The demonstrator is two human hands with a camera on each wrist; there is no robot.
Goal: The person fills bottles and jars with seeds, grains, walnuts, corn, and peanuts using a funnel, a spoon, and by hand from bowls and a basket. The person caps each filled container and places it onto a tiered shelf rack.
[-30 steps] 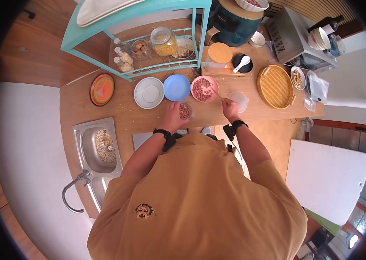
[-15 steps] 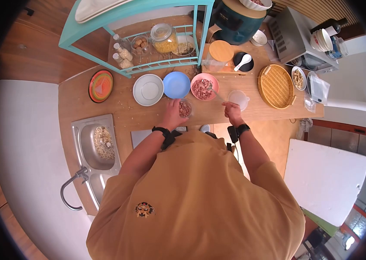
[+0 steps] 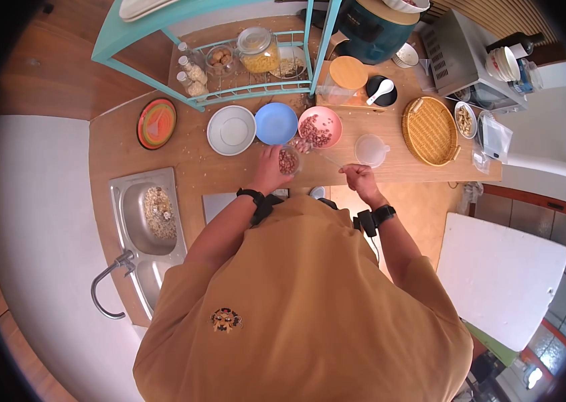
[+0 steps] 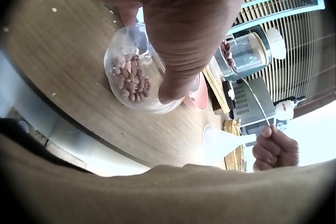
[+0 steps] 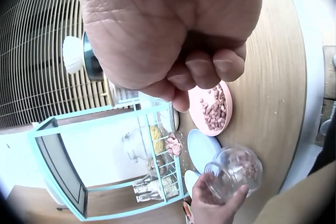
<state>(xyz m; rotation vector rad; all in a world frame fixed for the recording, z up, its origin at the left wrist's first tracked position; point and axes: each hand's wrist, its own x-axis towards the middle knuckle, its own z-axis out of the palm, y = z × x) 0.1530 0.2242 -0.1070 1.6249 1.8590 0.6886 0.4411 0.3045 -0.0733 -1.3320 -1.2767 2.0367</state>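
Note:
My left hand grips a clear jar partly filled with reddish peanuts, the thumb and fingers around its upper part. The right hand pinches the thin handle of a spoon. A heap of peanuts rides in the spoon's bowl, which is close to the jar's mouth in the head view. Just behind stands a pink bowl, with more peanuts spread over its bottom. A blue bowl is beside it, left of the pink one.
A white bowl stands left of the blue one. Right of the pink bowl lies a translucent funnel, then a woven basket. A turquoise rack with jars is behind. The sink lies front left.
The spoon has come out of the pink bowl with peanuts, moving left and toward the jar. The right hand has drawn back toward the body. The left hand stays around the jar.

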